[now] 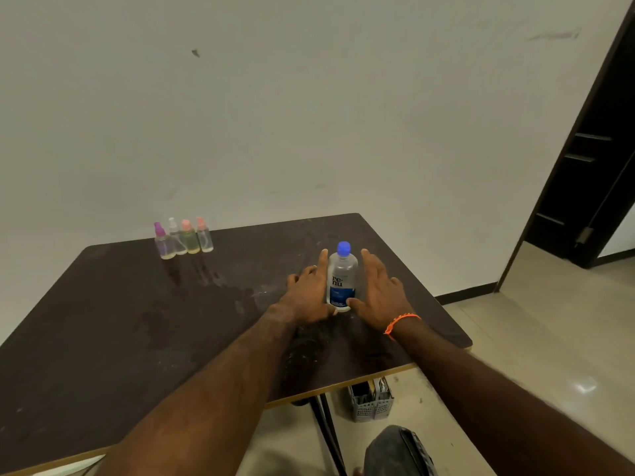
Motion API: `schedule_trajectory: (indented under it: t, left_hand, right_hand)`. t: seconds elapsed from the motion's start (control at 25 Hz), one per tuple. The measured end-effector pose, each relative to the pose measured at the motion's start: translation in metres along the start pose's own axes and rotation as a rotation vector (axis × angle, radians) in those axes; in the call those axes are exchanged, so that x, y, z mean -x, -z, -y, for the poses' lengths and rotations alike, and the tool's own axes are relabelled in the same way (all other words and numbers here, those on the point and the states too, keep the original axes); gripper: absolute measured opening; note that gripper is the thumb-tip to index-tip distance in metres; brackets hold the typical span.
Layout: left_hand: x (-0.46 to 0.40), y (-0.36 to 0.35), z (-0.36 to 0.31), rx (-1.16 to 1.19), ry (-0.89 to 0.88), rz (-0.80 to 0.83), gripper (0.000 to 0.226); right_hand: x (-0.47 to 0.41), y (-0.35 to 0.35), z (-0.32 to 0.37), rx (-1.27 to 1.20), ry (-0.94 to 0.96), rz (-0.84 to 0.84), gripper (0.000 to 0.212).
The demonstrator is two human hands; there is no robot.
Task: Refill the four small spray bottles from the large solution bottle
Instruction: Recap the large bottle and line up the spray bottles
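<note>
The large solution bottle (341, 277) stands upright on the dark table (137, 321), clear with a blue cap and a blue-and-white label. My left hand (307, 293) lies against its left side with the index finger straight up along it. My right hand (379, 290), with an orange band at the wrist, flanks its right side, fingers straight, thumb touching the base. Several small clear spray bottles stand in a row at the table's far left edge: a purple-capped one (162, 242), a white-capped one (176, 238), and two pink-capped ones (189, 238) (204, 237).
The table stands against a plain wall (309, 115). A dark door (598, 187) is open at the right. Under the table's near right corner sits a grey slotted basket (371, 400) on the tiled floor. My knee (395, 451) shows at the bottom.
</note>
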State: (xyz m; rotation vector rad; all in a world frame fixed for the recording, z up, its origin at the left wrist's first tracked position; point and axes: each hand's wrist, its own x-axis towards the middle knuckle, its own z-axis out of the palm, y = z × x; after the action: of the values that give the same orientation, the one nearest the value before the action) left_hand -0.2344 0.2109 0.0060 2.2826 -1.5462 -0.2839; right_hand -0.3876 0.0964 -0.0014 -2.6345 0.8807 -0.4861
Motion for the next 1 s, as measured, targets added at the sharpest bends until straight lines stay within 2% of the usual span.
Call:
schedule_trajectory:
  t: [0.12,0.2,0.32,0.76,1.0]
  left_hand:
    - [-0.007,-0.005,0.002,0.022,0.002,-0.082,0.111]
    - [-0.01,-0.005,0.004,0.075,-0.023,-0.165,0.092]
    - [-0.012,-0.001,0.006,0.176,-0.026,-0.254,0.07]
    - [-0.054,0.05,0.007,0.191,-0.076,-0.352,0.072]
    - [-0.138,0.07,0.024,0.185,-0.042,-0.365,0.072]
  right_hand:
    - [-0.007,-0.012,0.003,-0.182,0.016,-0.018,0.095]
    - [-0.006,-0.016,0.007,-0.289,0.012,-0.016,0.092]
    - [-0.006,-0.017,0.009,-0.328,0.008,-0.009,0.093]
    - [-0.067,0.023,0.014,-0.277,0.12,-0.084,0.089]
    - [-0.153,0.033,0.007,-0.406,0.11,-0.051,0.071]
